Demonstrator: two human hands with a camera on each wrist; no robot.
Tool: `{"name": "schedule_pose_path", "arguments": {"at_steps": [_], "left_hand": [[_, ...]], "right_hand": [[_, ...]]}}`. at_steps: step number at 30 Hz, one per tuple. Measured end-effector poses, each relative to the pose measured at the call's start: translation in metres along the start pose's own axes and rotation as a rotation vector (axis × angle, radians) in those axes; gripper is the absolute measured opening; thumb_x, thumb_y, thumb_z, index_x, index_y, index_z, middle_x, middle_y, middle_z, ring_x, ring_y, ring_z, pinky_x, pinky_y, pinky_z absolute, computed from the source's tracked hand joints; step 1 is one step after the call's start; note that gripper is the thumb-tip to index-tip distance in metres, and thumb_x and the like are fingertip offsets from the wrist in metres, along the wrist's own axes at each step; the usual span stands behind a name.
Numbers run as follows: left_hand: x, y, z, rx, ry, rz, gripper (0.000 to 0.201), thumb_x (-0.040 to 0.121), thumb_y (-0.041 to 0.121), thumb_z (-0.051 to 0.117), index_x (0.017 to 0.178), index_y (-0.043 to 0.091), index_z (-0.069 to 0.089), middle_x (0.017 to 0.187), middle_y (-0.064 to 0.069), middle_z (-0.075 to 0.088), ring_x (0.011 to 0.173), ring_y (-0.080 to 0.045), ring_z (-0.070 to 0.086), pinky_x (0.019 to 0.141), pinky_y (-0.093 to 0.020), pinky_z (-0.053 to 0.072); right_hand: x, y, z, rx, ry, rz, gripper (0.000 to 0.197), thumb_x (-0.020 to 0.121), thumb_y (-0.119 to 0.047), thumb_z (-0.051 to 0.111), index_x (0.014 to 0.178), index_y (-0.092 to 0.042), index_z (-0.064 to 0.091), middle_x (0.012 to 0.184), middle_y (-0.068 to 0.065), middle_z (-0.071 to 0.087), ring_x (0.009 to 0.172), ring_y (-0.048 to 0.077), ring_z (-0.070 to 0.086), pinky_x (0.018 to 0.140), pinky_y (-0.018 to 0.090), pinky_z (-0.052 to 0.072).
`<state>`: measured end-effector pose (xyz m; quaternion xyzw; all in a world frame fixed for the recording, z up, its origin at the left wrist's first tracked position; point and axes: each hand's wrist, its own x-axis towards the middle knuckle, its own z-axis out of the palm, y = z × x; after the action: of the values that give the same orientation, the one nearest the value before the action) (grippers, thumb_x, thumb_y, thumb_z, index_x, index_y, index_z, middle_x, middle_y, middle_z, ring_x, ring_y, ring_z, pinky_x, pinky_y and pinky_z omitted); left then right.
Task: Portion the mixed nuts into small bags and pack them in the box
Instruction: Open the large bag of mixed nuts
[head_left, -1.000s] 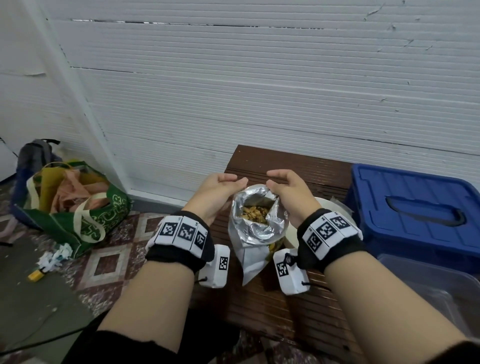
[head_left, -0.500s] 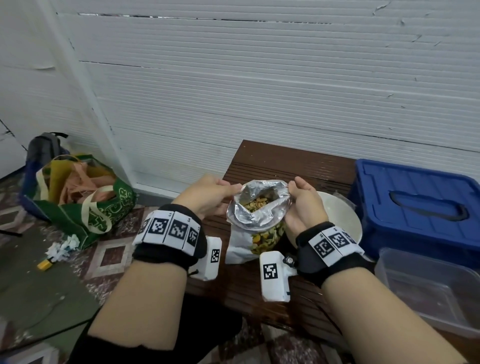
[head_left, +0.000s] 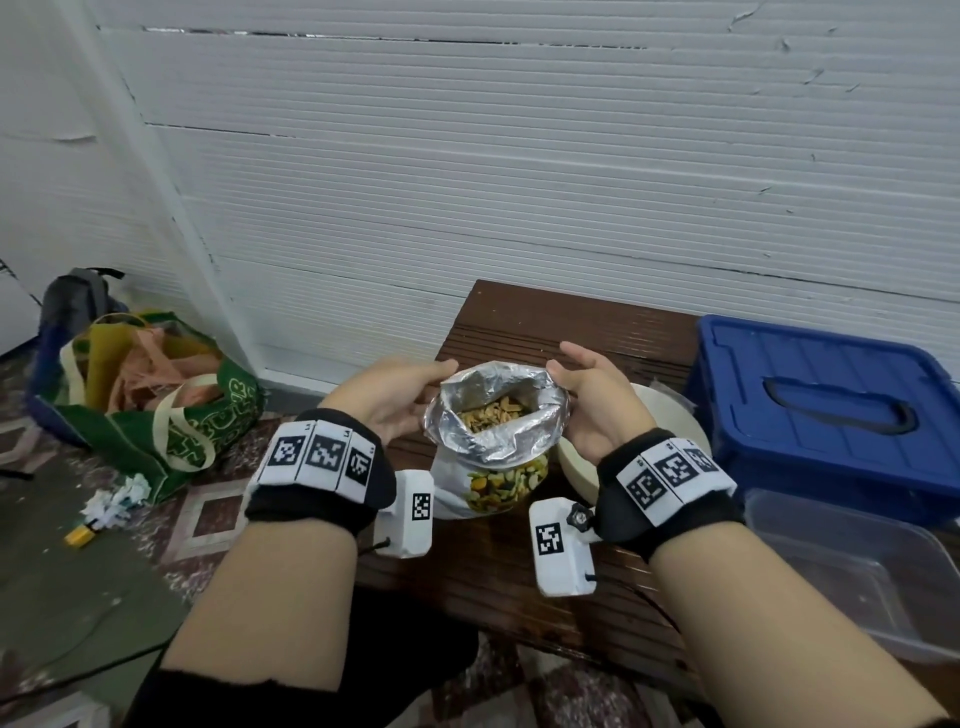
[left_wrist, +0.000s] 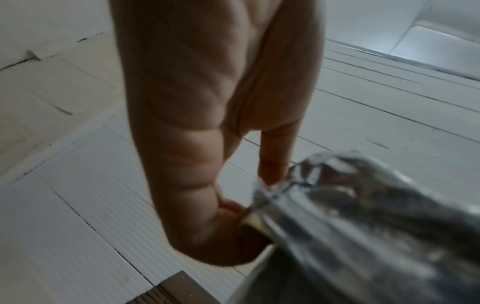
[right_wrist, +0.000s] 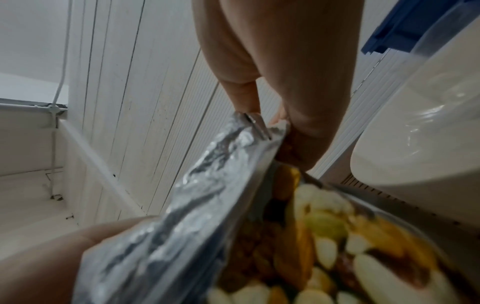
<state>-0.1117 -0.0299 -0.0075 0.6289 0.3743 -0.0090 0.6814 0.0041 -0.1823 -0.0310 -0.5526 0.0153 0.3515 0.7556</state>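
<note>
Bag mouth (head_left: 496, 410) pulled wider, left hand (head_left: 387, 400) and right hand (head_left: 592, 395) each pinching its rim

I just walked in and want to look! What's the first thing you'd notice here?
The shiny foil bag of mixed nuts stands open in the middle of the brown bench, and the left hand and right hand hold its rim on either side. A big blue box sits at the right, and a green shopping bag lies on the floor at the left.
</note>
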Motion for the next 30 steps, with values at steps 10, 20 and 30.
{"name": "schedule_pose_path", "arguments": {"at_steps": [10, 20, 30], "left_hand": [[0.003, -0.002, 0.005, -0.109, 0.031, 0.044, 0.032, 0.091, 0.007, 0.058, 0.121, -0.004, 0.054, 0.091, -0.012, 0.065, 0.071, -0.017, 0.062, 0.051, -0.023, 0.056], [0.018, -0.001, -0.007, -0.207, 0.019, -0.036, 0.031, 0.091, -0.007, 0.049, 0.118, 0.009, 0.052, 0.086, -0.013, 0.065, 0.05, -0.015, 0.063, 0.044, -0.025, 0.054], [0.016, 0.002, -0.001, -0.1, -0.019, 0.036, 0.033, 0.09, 0.012, 0.059, 0.12, 0.001, 0.053, 0.082, -0.008, 0.065, 0.053, -0.012, 0.064, 0.047, -0.023, 0.052]], "right_hand": [[-0.003, 0.004, 0.001, 0.013, 0.038, -0.054, 0.039, 0.094, 0.003, 0.05, 0.128, -0.017, 0.047, 0.091, 0.009, 0.06, 0.069, 0.018, 0.059, 0.052, 0.03, 0.049], [-0.003, 0.006, 0.003, 0.003, 0.035, -0.052, 0.043, 0.093, 0.004, 0.053, 0.125, -0.023, 0.046, 0.085, 0.011, 0.059, 0.062, 0.019, 0.059, 0.053, 0.034, 0.053], [-0.004, 0.004, 0.001, -0.039, 0.06, -0.034, 0.032, 0.094, 0.002, 0.052, 0.12, -0.017, 0.049, 0.086, 0.01, 0.06, 0.067, 0.018, 0.062, 0.054, 0.033, 0.055]]}}
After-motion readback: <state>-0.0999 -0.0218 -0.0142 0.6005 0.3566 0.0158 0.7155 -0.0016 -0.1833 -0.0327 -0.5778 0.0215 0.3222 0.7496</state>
